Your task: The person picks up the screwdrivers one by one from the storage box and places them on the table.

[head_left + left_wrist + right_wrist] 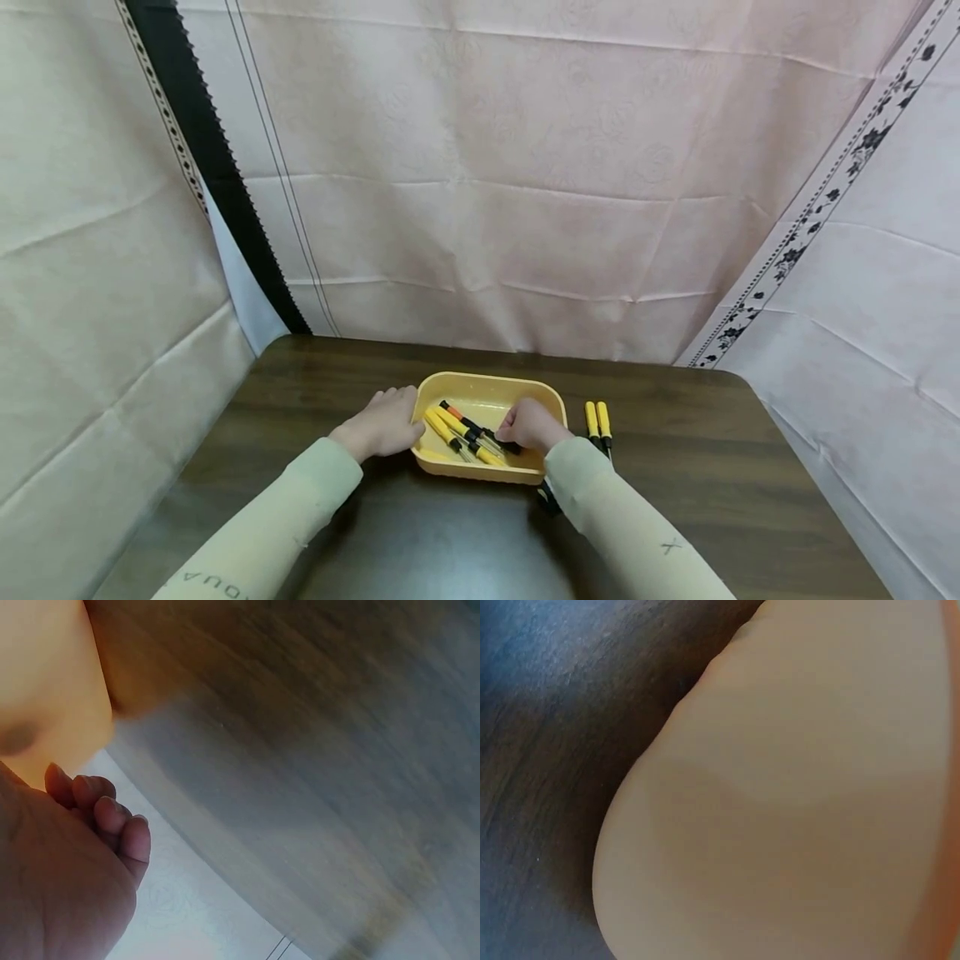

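Note:
A yellow plastic tray (487, 473) stands on the table with several screwdrivers (448, 427) in it, mostly yellow-and-black, one with an orange part. My left hand (386, 421) grips the tray's left rim, its curled fingers (112, 817) against the wall in the left wrist view. Inside the tray's right half, my right hand (531, 425) is bent down with curled fingers beside a black handle (510, 446). Its fingertips are hidden, so a hold on anything there cannot be seen. In the right wrist view the tray wall (780, 847) fills most of the picture.
Two yellow-handled screwdrivers (597, 419) lie side by side right of the tray, partly covered by the right sleeve. A dark object (548, 502) pokes out beneath the right wrist. The brown wooden table (720, 492) ends at a hanging pale cloth (480, 208).

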Motion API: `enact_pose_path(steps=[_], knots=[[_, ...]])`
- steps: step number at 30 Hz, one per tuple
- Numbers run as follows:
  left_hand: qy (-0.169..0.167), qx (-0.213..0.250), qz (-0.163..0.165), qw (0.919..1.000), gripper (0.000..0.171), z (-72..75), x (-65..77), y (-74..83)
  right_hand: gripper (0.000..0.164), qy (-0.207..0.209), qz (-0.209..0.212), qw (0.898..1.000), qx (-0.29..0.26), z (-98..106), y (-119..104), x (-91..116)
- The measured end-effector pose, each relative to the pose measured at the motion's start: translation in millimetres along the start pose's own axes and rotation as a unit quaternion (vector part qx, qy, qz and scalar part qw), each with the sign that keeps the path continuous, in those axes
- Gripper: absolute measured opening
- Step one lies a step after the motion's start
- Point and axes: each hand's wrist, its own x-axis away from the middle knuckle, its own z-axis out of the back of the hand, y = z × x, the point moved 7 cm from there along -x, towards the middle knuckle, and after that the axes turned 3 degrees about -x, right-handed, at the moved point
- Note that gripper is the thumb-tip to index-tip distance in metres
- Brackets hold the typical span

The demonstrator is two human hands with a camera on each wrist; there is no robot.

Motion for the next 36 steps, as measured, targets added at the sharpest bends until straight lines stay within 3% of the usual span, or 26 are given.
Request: enact_pose_path(steps=[10, 18, 22, 30, 34, 36], knots=[[-0.01, 0.017, 0.027, 0.9994, 0.047, -4.4, 0.3, 1.4, 0.019, -0.005, 0.006, 1.0, 0.01, -2, -1, 4], [-0.012, 0.014, 0.038, 0.9991, 0.054, -2.8, -1.0, 1.8, 0.02, -0.022, 0.04, 0.999, -0.016, -3, 6, 0], [-0.018, 0.012, 0.039, 0.999, 0.055, -4.2, -0.5, 1.7, 0.022, -0.025, 0.055, 0.998, -0.004, -3, 8, -2], [-0.015, 0.015, 0.044, 0.9988, 0.052, -3.3, -1.3, 0.2, 0.028, -0.035, 0.085, 0.996, 0.012, 3, -5, 1], [-0.014, 0.012, 0.045, 0.9988, 0.053, -5.1, -2.2, -0.2, 0.032, -0.034, 0.113, 0.993, -0.015, 14, -10, 8], [-0.015, 0.011, 0.044, 0.9988, 0.053, -5.6, -2.0, -0.1, 0.025, -0.03, 0.115, 0.992, -0.051, 21, -9, 11]])
